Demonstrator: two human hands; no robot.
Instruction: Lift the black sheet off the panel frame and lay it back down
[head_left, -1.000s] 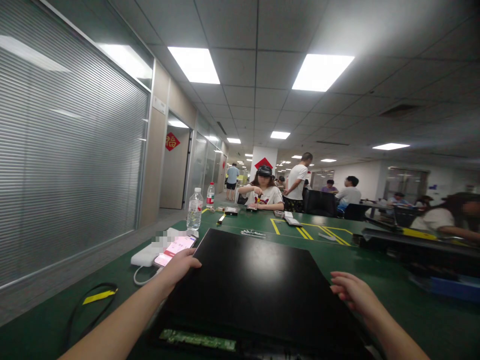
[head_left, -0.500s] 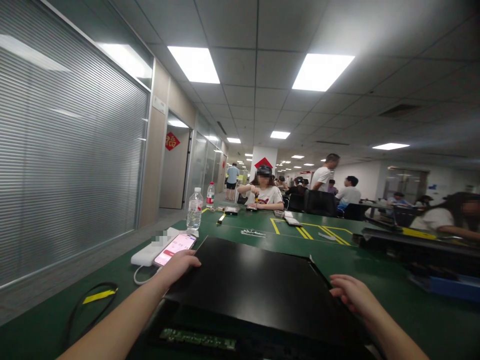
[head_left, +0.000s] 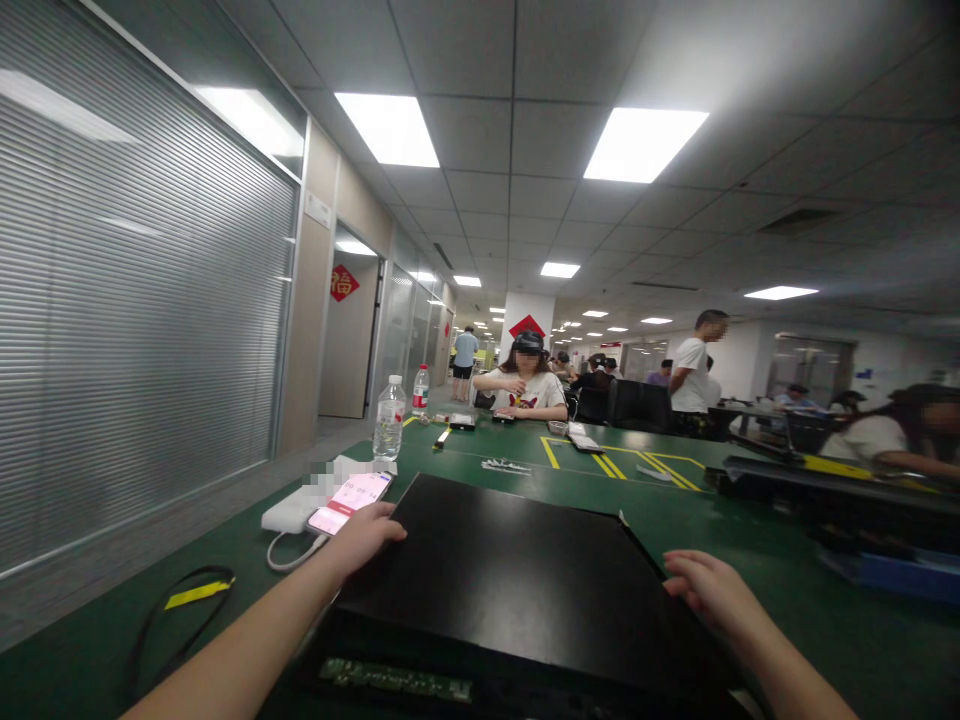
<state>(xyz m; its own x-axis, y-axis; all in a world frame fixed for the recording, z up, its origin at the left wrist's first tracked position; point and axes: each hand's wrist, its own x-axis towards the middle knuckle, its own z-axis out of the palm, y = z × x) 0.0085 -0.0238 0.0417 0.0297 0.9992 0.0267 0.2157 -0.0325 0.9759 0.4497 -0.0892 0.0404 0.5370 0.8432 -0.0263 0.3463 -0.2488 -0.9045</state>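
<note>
Steadying a wide black panel (head_left: 510, 570) on the desk (head_left: 585, 497), toward the near edge, with hands well apart. With the left hand (head_left: 367, 537), clasping the left rim, thumb over the face; with the right hand (head_left: 705, 588), curling at the opposite rim, hard to tell whether gripping or merely brushing. Best to share support evenly between both sides, so as not to twist a broad, apparently thin sheet. Worth holding the near rim clear of the green circuit strip (head_left: 397, 680) just below, exposed and probably easily scraped. Better to bear on the rims than press the glossy face. Worth minding, too, the phone (head_left: 352, 500) and white cable (head_left: 281, 560) beside the left hand, by the desk's left edge.
</note>
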